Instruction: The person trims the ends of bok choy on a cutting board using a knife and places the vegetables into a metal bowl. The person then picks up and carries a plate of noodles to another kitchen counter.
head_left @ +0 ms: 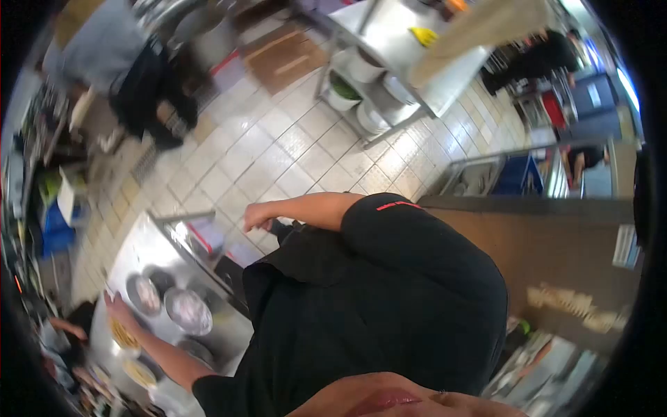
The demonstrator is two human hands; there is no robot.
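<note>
My left hand (121,313) reaches over a steel table (128,254), next to a bowl of yellow strips (124,335) that look like fries or pasta. Its fingertips look stretched and apart, with nothing visible in them. Close by on the table stand a metal bowl with pale pinkish contents (144,293) and a bowl that looks covered in clear wrap (188,311). Another dish of yellow food (139,373) sits nearer my elbow. My right hand (258,217) hangs in front of my dark apron, above the floor. Its fingers are curled in; whether they hold anything is hidden.
Tiled floor (306,142) stretches ahead. A steel shelf table (445,94) carries white containers, with green food in one. A person in grey (104,48) bends at the upper left. A brown panel (556,257) stands to my right. Other people work farther off.
</note>
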